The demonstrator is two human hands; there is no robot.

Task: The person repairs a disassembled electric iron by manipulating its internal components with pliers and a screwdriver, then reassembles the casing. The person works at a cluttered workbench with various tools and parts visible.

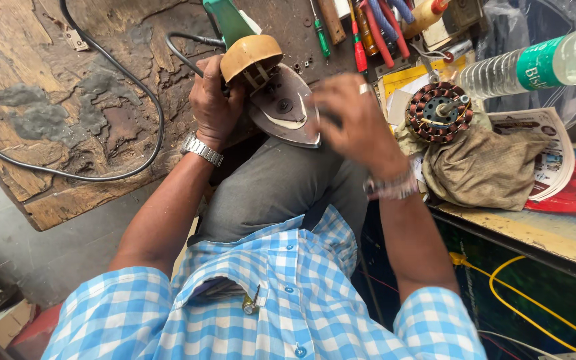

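Note:
A clothes iron (281, 100) lies tilted at the edge of a worn wooden workbench (48, 87), its metal soleplate facing up and its tan body and green handle pointing away. My left hand (213, 100) grips the iron at its tan rear end. My right hand (355, 120), blurred by motion and wearing a ring, rests against the soleplate's right edge. Whether it holds a small tool is hidden. A black power cord (135, 100) loops across the bench from the iron.
Screwdrivers and pliers (361, 33) lie at the back of the bench. A copper-wound motor stator (439, 111) sits on a brown cloth (485, 167). A clear water bottle (541, 63), a printed booklet (555, 153) and yellow wires (521, 293) are on the right.

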